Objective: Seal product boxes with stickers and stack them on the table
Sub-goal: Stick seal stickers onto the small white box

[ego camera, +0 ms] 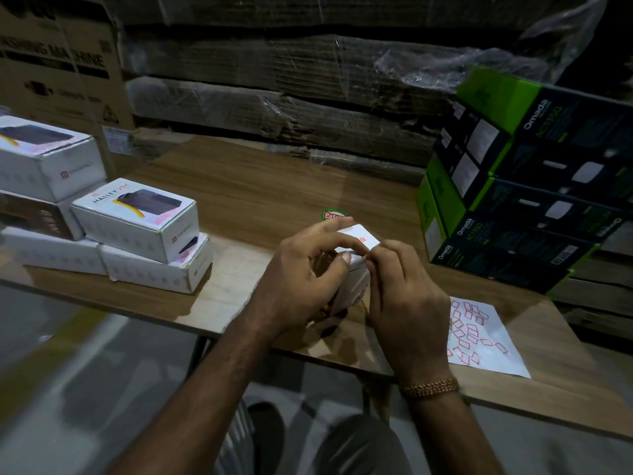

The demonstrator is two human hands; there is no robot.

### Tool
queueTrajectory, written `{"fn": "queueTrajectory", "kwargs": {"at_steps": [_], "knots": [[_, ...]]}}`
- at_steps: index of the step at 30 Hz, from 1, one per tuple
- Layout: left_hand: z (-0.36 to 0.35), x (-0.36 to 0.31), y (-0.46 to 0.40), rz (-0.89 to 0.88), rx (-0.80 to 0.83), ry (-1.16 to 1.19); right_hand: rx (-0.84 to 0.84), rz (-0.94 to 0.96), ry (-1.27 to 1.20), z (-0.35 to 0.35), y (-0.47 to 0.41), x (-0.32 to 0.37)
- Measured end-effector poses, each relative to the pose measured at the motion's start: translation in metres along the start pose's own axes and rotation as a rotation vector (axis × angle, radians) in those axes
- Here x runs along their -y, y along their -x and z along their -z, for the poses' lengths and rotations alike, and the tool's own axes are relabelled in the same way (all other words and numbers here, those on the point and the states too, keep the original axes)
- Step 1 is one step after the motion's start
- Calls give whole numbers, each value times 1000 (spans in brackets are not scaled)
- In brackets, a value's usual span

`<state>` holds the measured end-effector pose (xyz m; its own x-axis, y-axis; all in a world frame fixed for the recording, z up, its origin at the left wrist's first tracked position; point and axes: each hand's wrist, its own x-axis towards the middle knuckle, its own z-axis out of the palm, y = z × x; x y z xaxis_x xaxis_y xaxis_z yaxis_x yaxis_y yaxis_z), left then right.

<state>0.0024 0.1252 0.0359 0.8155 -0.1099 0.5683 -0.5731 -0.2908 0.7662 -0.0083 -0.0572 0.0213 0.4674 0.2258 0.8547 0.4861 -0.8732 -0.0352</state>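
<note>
White box point(356, 234): held above the wooden table point(260, 186), near its front edge. Left hand point(301, 269) curls around its left side; right hand point(404, 296) pinches at its upper right edge. Stacked white boxes point(137, 221) left; sticker sheet point(479, 334) right, black-green boxes point(513, 207) behind.

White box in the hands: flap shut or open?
Shut: white box flap lies flat; left hand grips it, right hand pinches its edge.

Tabletop point(274, 186): wood-grain laminate, smooth, slight sheen. White boxes point(137, 217): matt card. Sticker sheet point(486, 341): paper. Bracelet point(430, 387): gold-coloured metal. Rear stack wrap point(342, 80): glossy plastic film.
</note>
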Motion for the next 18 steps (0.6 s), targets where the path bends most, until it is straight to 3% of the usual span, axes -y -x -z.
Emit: {"fn": "queueTrajectory", "kwargs": {"at_steps": [18], "knots": [[0, 0, 2, -17, -41, -39, -150, -166, -181, -18, 30, 21]]}}
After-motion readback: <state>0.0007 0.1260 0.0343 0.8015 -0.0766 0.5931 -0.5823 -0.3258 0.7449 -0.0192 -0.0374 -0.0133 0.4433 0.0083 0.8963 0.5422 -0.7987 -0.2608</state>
